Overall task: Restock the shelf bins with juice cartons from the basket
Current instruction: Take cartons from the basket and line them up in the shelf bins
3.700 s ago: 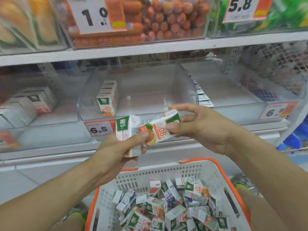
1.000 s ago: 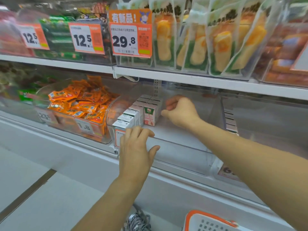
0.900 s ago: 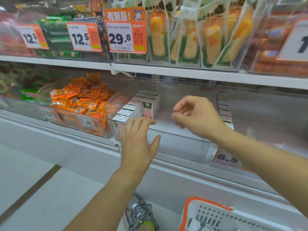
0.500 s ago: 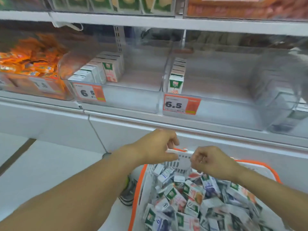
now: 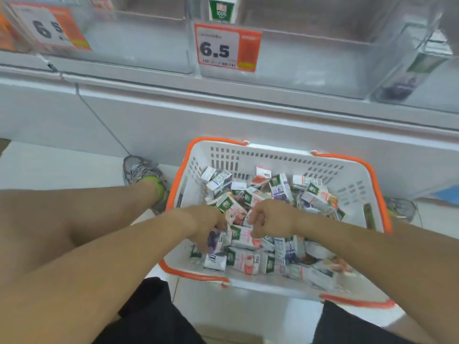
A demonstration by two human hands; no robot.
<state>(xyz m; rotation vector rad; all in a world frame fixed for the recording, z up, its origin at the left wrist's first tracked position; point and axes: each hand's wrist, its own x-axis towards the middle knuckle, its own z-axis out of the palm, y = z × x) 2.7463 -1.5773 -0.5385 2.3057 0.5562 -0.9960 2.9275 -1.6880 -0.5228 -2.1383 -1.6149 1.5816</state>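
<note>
Both hands, left (image 5: 211,222) and right (image 5: 269,220), now down from shelf into basket (image 5: 347,175) cartons (image 5: 246,244).

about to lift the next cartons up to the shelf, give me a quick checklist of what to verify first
1. Both hands in the basket: ok, left hand and right hand are down among the juice cartons.
2. Firm hold on a carton: cannot tell, fingers are buried in the pile.
3. Stock left: ok, many cartons remain.
4. Room in the bin above the 6.5 price tag: ok, one carton at its left, the rest looks bare.
5. Flavour matches the bin: cannot tell.
</note>
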